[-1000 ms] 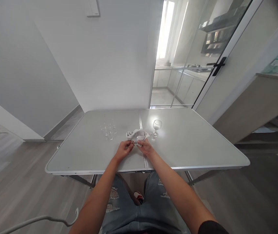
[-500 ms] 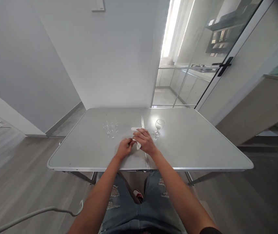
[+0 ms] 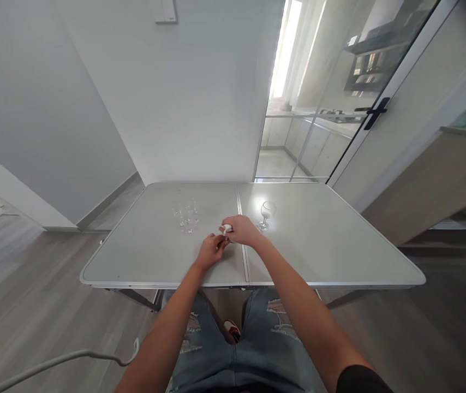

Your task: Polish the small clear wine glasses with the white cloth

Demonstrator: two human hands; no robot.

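One white cloth (image 3: 227, 228) shows as a small bunch just left of the table's metal seam (image 3: 246, 267), gripped in the curled right hand (image 3: 242, 230), which reaches across that seam. Left of the seam, touching or nearly touching the cloth, the left hand (image 3: 211, 249) has its fingertips drawn together; whether they pinch something, I cannot tell. Farther left of the seam stand several small clear glasses (image 3: 189, 219). Near the seam on its right stands a stemmed glass (image 3: 268, 209), upright.
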